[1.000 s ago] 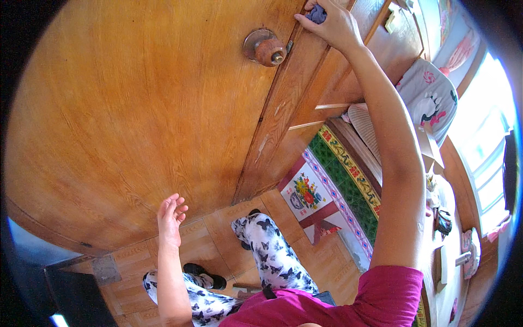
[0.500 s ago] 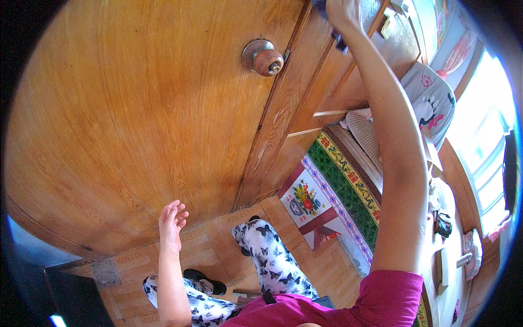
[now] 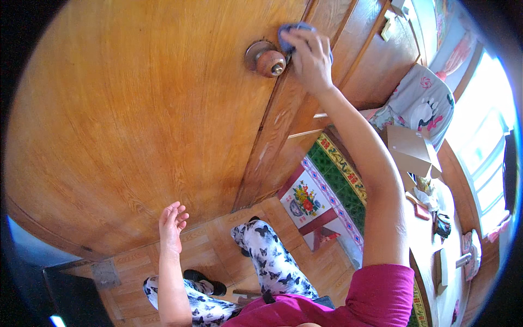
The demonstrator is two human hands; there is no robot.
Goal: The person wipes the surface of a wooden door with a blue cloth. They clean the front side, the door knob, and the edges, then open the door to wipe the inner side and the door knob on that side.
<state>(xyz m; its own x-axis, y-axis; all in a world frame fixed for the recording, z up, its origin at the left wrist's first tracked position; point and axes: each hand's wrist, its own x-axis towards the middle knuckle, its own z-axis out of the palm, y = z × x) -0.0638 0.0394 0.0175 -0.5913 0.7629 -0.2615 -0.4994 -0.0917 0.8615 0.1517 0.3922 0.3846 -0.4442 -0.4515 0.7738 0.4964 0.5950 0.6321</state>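
My right hand (image 3: 311, 61) presses a blue-purple cloth (image 3: 296, 34) against the wooden frame, just right of the round door knob (image 3: 271, 62). Part of the cloth hides under the fingers, and its edge is slightly blurred. The knob sits on a brown wooden door (image 3: 152, 120) that fills the left of the view. Low in front of the door, my left hand (image 3: 172, 222) hangs in the air with loosely curled, parted fingers and nothing in it.
A cardboard box (image 3: 409, 147) and small items stand on a table at the right, by a bright window (image 3: 485, 147). A cabinet with a flower-patterned panel (image 3: 306, 199) stands below my right arm. The floor is tiled (image 3: 136, 267). A dark box-like object (image 3: 73, 297) is at lower left.
My right hand has come down and left with the cloth, from the top of the frame to beside the knob. The left hand has hardly moved.
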